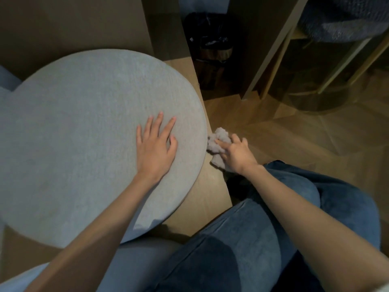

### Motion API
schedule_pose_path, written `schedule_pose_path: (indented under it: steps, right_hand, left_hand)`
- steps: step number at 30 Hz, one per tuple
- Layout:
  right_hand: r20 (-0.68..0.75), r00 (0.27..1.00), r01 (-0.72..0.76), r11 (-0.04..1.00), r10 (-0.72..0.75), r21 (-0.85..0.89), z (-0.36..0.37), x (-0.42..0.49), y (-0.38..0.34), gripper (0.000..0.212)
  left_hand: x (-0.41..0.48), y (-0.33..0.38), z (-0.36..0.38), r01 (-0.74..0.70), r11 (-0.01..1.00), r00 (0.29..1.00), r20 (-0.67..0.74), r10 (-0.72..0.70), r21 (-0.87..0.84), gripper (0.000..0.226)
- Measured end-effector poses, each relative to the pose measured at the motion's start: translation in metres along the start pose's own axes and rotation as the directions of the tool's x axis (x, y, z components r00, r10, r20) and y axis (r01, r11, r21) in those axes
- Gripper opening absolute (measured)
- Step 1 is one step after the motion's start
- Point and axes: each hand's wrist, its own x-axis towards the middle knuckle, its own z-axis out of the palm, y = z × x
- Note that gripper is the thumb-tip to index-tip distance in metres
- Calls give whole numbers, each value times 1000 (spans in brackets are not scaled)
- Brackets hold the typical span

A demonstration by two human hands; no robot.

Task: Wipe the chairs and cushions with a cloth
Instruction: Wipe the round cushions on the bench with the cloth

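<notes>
A large round grey cushioned chair seat (84, 133) fills the left half of the head view. My left hand (155, 148) lies flat on its right part, fingers spread, holding nothing. Just off the seat's right edge my right hand (235, 152) grips a crumpled light grey cloth (217, 142), which touches the side of the seat. Part of the cloth is hidden under my fingers.
My legs in blue jeans (252, 239) are at the lower right over a wooden floor (294, 131). A black lined waste bin (212, 49) stands at the back between wooden panels. A dark blue stool (345, 24) on gold legs is at the top right.
</notes>
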Motion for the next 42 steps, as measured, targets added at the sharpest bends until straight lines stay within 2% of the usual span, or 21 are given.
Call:
schedule_pose_path:
  steps: [2,4,7,9,13,16,19,25,28,32,35,38,40,42]
  right_hand:
    - [-88,996,-15,989,28,146,-18,15,2,49]
    - [-239,971,45,981,1,187,-42,31,1,48]
    - [-450,893,155,955,-26,252,-80,62,-6,47]
    - [-521,851,248,923,-64,294,-101,88,-16,45]
    - [-420,850,477,801,-317,362,-116,129,-48,41]
    - [-337,811,559,802,-478,208,-108,145,-65,41]
    - [-315,795,563,824,-519,63,-102,148,-69,41]
    - [-217,815,556,830,-537,33,-109,143,-70,42]
    - [-137,815,574,817,-563,56,-112,118,-67,40]
    - [62,773,623,774,-631,115,-107,70,-54,41]
    - [218,701,672,731,-680,121,-100,37,-45,40]
    - [335,625,706,693,-706,144,-98,14,-33,40]
    - [349,580,741,655,-736,149,-97,-2,-23,41]
    - [339,545,766,620,-767,172,-94,-23,-13,43]
  left_hand:
    - [3,1,0,13,1000,1000,-2,-13,-11,47]
    - [6,1,2,45,999,999,-4,-45,6,49]
    - [12,-1,7,157,986,987,-31,-155,62,54]
    - [15,-2,11,222,971,974,-60,-218,88,56]
    - [15,0,16,335,939,928,-201,-314,81,62]
    - [15,1,16,318,946,927,-227,-298,57,59]
    - [16,1,13,324,943,932,-198,-303,81,58]
    - [17,8,7,383,909,924,-60,-378,166,56]
    - [12,31,-2,554,824,832,-26,-555,118,56]
    - [-20,82,-13,750,651,655,-10,-756,-118,49]
    - [-72,126,-25,804,542,561,12,-827,-244,52]
    - [-130,164,-35,839,476,485,-38,-874,-264,52]
    - [-162,184,-37,871,400,398,-68,-915,-284,53]
    - [-189,202,-34,911,309,310,-40,-950,-274,54]
